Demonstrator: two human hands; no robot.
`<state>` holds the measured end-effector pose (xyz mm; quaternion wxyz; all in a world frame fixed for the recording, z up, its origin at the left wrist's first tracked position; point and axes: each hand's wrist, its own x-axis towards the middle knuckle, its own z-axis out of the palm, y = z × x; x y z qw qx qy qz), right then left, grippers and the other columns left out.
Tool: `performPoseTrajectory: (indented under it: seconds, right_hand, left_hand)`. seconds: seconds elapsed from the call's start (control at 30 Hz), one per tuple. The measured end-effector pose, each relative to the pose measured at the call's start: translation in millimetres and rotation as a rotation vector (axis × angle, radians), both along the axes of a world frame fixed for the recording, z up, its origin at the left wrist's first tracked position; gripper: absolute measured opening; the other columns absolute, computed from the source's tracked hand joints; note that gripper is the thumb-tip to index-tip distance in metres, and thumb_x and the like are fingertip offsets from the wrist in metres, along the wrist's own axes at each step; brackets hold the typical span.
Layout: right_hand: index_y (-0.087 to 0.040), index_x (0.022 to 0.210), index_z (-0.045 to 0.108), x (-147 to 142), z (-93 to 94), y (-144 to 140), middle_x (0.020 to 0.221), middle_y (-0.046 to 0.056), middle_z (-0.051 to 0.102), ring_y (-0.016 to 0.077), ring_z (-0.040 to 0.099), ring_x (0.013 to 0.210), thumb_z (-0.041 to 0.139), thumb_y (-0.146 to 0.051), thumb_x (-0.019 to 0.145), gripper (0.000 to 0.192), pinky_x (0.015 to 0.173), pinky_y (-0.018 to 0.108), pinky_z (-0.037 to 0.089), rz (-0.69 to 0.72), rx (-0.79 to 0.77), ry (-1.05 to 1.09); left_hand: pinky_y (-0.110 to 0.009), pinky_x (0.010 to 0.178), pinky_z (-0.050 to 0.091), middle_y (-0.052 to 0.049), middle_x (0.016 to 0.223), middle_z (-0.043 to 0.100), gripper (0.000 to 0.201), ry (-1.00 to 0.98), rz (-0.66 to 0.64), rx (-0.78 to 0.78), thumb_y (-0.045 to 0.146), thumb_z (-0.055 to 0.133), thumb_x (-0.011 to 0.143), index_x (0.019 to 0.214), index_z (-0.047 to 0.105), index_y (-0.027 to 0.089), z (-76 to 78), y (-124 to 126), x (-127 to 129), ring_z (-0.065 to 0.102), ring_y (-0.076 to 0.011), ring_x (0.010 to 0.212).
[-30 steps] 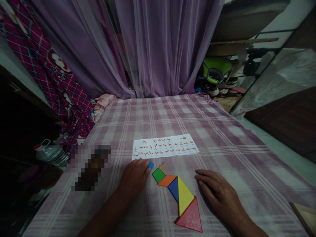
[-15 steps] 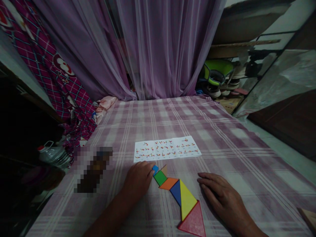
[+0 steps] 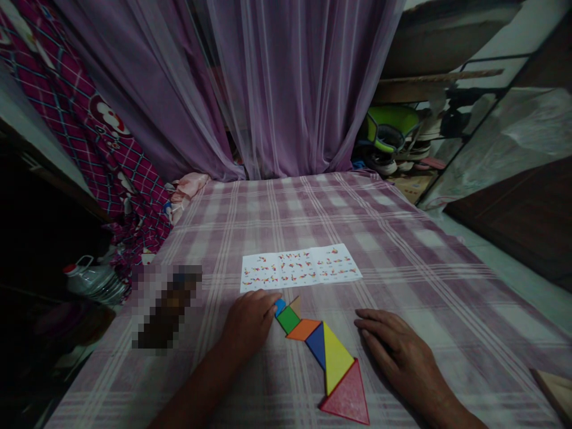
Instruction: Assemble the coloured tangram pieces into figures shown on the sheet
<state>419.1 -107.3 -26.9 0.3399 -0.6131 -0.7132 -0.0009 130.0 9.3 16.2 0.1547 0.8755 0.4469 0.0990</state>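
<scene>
A bent row of flat tangram pieces lies on the checked cloth. My left hand [image 3: 250,320] is at its far end, fingers closed at the light blue piece [image 3: 280,307] and partly covering it. Against that piece sits a green square [image 3: 288,320], with a pale wood-coloured triangle [image 3: 295,305] on its right. An orange parallelogram [image 3: 304,329], a dark blue triangle [image 3: 317,345], a yellow triangle [image 3: 336,359] and a red triangle [image 3: 348,396] follow towards me. To the right of the row my right hand [image 3: 397,348] rests flat on the cloth, fingers extended, holding nothing.
Beyond the pieces lies a white sheet [image 3: 300,269] printed with small coloured figures. A pixelated patch [image 3: 167,310] hides something at left. A wooden edge [image 3: 553,390] shows at lower right. Purple curtains [image 3: 286,89] hang behind the bed, and a plastic bottle [image 3: 96,280] stands at left.
The view has shifted slightly. The light blue piece looks a little turned under my left fingers. My right hand and the other pieces keep their places.
</scene>
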Motion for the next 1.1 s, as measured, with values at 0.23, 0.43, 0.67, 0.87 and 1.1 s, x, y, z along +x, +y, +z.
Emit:
performPoseTrajectory:
  seconds: [0.23, 0.43, 0.67, 0.87, 1.1]
  right_hand:
    - [-0.025, 0.096, 0.073, -0.9, 1.4, -0.2, 0.104, 0.008, 0.074, 0.0245, 0.070, 0.095, 0.053, -0.028, 0.092, 0.021, 0.080, 0.042, 0.060, -0.004, -0.019, 0.013]
    - [-0.024, 0.096, 0.073, -1.5, 3.5, -0.6, 0.105, 0.008, 0.074, 0.0236, 0.070, 0.095, 0.053, -0.027, 0.092, 0.021, 0.081, 0.041, 0.060, -0.001, -0.023, 0.001]
    - [-0.024, 0.095, 0.073, -2.0, 4.0, -0.2, 0.104, 0.008, 0.074, 0.0238, 0.070, 0.094, 0.052, -0.025, 0.092, 0.021, 0.080, 0.041, 0.060, -0.002, -0.012, -0.003]
    - [-0.025, 0.096, 0.073, -1.1, 2.1, 0.2, 0.104, 0.007, 0.074, 0.0236, 0.071, 0.094, 0.053, -0.026, 0.092, 0.021, 0.080, 0.039, 0.061, 0.001, 0.000, -0.012]
    - [-0.024, 0.096, 0.072, -1.3, 1.2, 0.5, 0.104, 0.007, 0.074, 0.0233, 0.071, 0.093, 0.051, -0.027, 0.093, 0.022, 0.077, 0.040, 0.061, 0.008, 0.027, -0.053]
  left_hand:
    - [-0.037, 0.091, 0.050, -0.007, 0.111, 0.071, 0.034, -0.101, 0.026, -0.008, 0.023, 0.042, 0.095, 0.121, 0.065, 0.023, -8.7, 1.3, -6.1, 0.065, -0.0211, 0.102]
    - [-0.036, 0.089, 0.050, -0.006, 0.110, 0.071, 0.030, -0.087, 0.017, -0.003, 0.024, 0.045, 0.095, 0.116, 0.066, 0.024, -7.5, 1.2, -6.2, 0.064, -0.0209, 0.102]
    - [-0.036, 0.089, 0.049, -0.006, 0.112, 0.069, 0.031, -0.005, -0.013, -0.026, 0.022, 0.046, 0.095, 0.121, 0.063, 0.023, -1.6, 1.9, -2.3, 0.063, -0.0214, 0.103]
    - [-0.037, 0.089, 0.049, -0.006, 0.113, 0.068, 0.031, 0.009, -0.037, -0.037, 0.022, 0.045, 0.095, 0.121, 0.063, 0.023, 1.8, 2.2, -0.9, 0.063, -0.0214, 0.103]
    - [-0.036, 0.088, 0.049, -0.005, 0.111, 0.068, 0.033, 0.046, -0.044, -0.065, 0.022, 0.045, 0.095, 0.122, 0.064, 0.024, 5.8, 1.8, 1.0, 0.062, -0.0215, 0.102]
